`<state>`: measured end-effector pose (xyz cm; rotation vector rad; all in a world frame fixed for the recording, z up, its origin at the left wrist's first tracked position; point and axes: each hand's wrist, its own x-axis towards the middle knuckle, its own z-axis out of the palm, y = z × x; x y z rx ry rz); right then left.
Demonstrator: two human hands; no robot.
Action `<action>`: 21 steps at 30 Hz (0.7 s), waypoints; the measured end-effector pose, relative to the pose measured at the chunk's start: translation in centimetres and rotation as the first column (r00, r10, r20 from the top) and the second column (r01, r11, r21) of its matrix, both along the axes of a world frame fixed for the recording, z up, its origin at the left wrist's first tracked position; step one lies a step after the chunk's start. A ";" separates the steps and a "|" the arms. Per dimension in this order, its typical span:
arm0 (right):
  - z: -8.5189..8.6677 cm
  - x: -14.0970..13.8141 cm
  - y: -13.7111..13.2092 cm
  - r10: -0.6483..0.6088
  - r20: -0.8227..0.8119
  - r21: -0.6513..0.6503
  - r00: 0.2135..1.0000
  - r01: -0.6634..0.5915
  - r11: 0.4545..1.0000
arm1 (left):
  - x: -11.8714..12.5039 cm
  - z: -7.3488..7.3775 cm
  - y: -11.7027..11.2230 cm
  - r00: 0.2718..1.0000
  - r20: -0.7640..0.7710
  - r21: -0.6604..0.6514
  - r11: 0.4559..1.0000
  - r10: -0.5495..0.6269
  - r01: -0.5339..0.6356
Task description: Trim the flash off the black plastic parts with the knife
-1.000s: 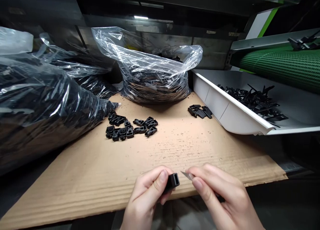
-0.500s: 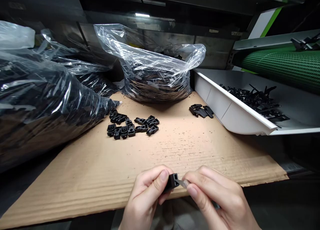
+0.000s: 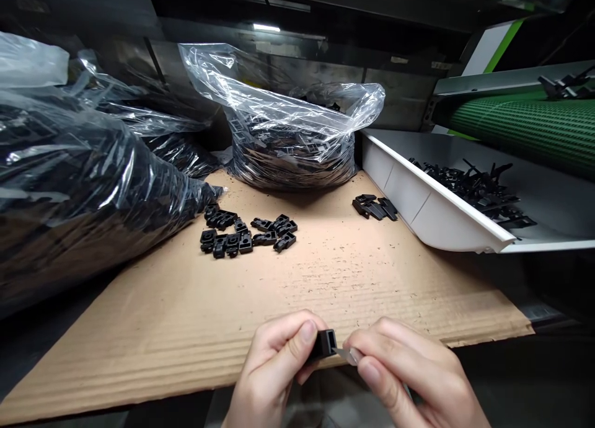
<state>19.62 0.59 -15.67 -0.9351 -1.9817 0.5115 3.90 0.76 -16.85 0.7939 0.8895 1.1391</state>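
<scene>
My left hand [image 3: 279, 360] is closed around a small black plastic part [image 3: 324, 344], whose hollow square end faces right. Between the thumb and fingers of my right hand [image 3: 409, 366] is a thin metal blade [image 3: 346, 354]. Its pointed tip is at the lower edge of the part's open end; whether it touches cannot be made out. Both hands are over the front edge of the cardboard sheet [image 3: 186, 329]. Farther back on the cardboard lie several black plastic pieces [image 3: 232, 243] in a loose cluster, and a smaller group of black pieces [image 3: 374, 208] to the right.
A clear bag [image 3: 292, 142] full of black parts stands at the back. Another large filled bag [image 3: 83, 198] bulges in from the left. On the right, a white tray [image 3: 418, 195] holds black parts [image 3: 488, 192] below a green conveyor belt [image 3: 530, 124]. Dark shavings dot the cardboard.
Both hands have shifted slightly right and down with the part and the blade. The blade's tip has moved from the middle of the open end to its lower edge.
</scene>
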 end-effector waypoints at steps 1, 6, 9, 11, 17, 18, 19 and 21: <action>-0.1 -0.1 0.0 -0.006 0.017 0.018 1.000 0.006 1.000 | 0.0 0.0 0.0 1.000 0.008 -0.006 1.000 -0.003 0.003; -0.1 -0.6 0.4 -0.031 0.018 0.030 0.999 0.030 0.999 | 0.0 0.4 0.0 1.000 -0.020 0.053 0.998 0.024 -0.023; -0.3 -0.9 0.8 -0.039 0.029 0.020 0.999 0.038 0.999 | 0.0 0.5 0.2 0.999 -0.049 0.083 0.996 0.023 -0.019; -0.4 -1.0 1.1 -0.087 0.076 0.005 0.993 0.087 0.996 | -0.1 0.5 0.2 0.998 -0.056 0.096 0.995 -0.010 0.015; 0.0 0.1 1.7 -0.089 0.028 -0.236 0.996 0.093 0.967 | -0.2 0.3 0.2 0.996 -0.087 0.115 0.992 -0.036 0.046; 0.2 0.2 1.6 -0.066 -0.026 -0.317 0.997 0.054 0.947 | -0.2 0.4 0.3 0.995 -0.094 0.112 0.993 -0.035 0.046; 0.5 0.2 1.6 -0.031 -0.088 -0.404 0.996 -0.008 0.915 | -0.2 0.4 0.4 0.995 -0.099 0.110 0.993 -0.032 0.043; 1.0 -0.4 1.6 0.049 -0.243 -0.554 0.969 -0.180 0.813 | 0.0 0.4 0.4 0.994 -0.111 0.109 0.994 -0.011 0.023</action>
